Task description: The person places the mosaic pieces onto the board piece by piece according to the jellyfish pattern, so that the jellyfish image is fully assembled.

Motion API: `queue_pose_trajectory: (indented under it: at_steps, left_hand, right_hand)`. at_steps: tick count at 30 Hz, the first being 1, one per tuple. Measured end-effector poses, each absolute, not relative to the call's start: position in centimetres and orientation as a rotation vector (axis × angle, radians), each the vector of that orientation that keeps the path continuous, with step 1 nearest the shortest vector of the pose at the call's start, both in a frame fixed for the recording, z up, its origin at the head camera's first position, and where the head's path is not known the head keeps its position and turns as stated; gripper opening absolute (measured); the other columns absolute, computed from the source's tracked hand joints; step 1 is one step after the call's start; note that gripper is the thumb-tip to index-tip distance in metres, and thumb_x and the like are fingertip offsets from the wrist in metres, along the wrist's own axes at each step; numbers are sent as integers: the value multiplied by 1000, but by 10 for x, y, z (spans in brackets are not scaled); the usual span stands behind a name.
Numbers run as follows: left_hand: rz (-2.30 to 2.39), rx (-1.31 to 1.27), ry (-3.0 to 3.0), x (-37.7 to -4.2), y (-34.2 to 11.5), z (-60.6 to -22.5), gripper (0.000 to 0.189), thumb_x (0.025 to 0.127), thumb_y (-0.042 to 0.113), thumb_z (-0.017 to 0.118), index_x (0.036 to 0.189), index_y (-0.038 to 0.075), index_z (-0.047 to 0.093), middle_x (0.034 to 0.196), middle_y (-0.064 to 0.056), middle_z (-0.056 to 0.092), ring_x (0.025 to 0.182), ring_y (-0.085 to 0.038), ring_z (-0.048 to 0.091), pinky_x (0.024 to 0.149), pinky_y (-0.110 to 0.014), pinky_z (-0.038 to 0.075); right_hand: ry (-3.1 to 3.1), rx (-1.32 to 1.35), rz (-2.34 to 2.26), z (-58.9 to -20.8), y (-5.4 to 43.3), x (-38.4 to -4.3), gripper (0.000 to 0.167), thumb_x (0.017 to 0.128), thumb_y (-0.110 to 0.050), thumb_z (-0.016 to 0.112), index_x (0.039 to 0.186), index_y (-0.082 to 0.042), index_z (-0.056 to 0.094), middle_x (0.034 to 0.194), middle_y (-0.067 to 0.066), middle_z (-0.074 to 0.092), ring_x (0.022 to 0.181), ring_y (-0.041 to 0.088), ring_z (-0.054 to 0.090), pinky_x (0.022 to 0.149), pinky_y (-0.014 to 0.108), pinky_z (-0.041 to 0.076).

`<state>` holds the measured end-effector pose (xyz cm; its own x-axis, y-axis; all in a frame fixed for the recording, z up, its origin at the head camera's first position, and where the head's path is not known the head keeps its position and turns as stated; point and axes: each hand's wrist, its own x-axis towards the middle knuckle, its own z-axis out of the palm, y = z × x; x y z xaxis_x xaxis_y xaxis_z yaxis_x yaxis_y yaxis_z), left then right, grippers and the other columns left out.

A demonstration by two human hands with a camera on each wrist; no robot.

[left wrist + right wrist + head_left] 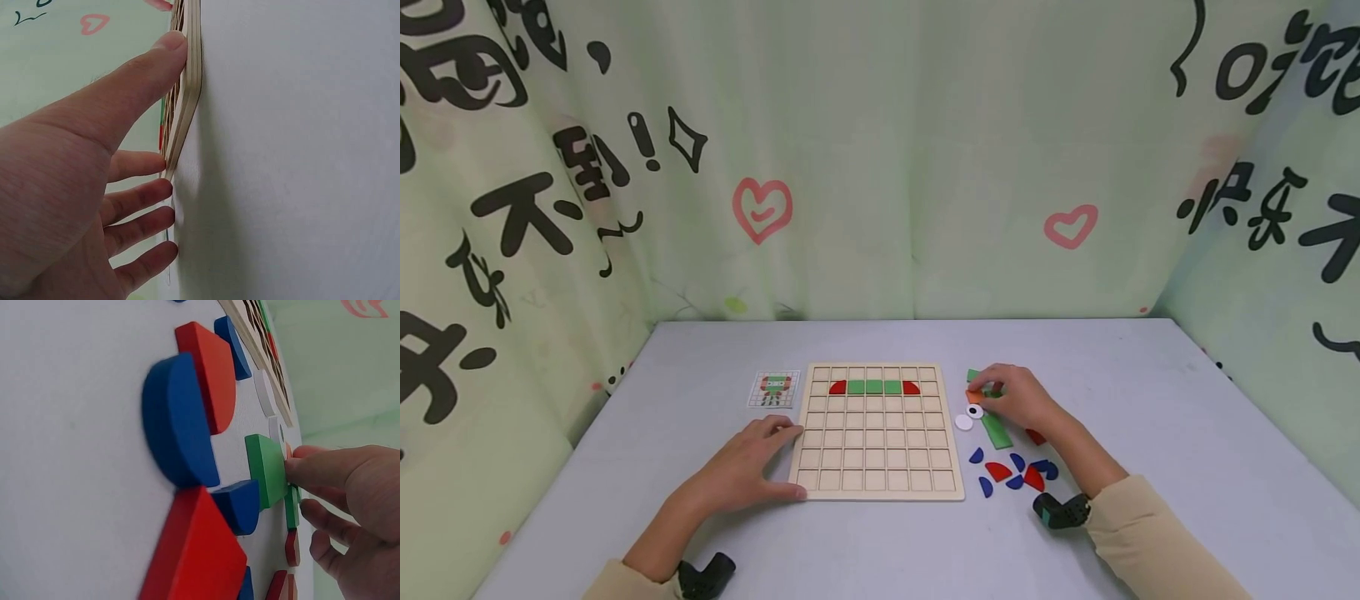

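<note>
- Pale green curtain with black lettering and pink hearts (pixel 910 275), hanging behind and beside the table.
- White table (pixel 880 550), holding everything below.
- Flat wooden grid board (pixel 876 440), lying in the middle; its second row from the far edge carries a green strip of squares (pixel 874 387) with a red curved piece at each end.
- Left hand (pixel 748 462), at the board's left side, fingers spread apart, thumb on the near corner and index fingertip touching the edge.
- Right hand (pixel 1022 402), just right of the board, thumb and index finger bent together, pinching a small orange piece.
- Small printed card (pixel 773 389) showing a coloured figure, just left of the board's far end.
- Loose green rectangular block (pixel 997 432), near the right hand.
- Red curved blocks (pixel 997 472) and smaller blue half-round blocks (pixel 986 487), scattered right of the board.
- White disc (pixel 964 422), beside a white disc with a dark centre (pixel 975 411).
- Orange piece (pixel 973 397), under the right fingertips.
</note>
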<state>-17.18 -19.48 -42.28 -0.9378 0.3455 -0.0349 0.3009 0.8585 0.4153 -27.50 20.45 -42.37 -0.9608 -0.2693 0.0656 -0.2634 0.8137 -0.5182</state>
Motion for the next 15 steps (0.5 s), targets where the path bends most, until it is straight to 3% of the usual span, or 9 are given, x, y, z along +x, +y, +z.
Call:
queue_pose_trajectory:
  at_steps: [15]
  left_hand:
    - [627,550,2933,-171,-196,-420,84,70,53,81,138,13,52,136,-4,49,124,-24,47,103,-47,41]
  right_hand:
    - [2982,-375,-865,-421,205,-274,21,84,-16,75,105,-14,74,98,8,65,87,21,51,63,25,45]
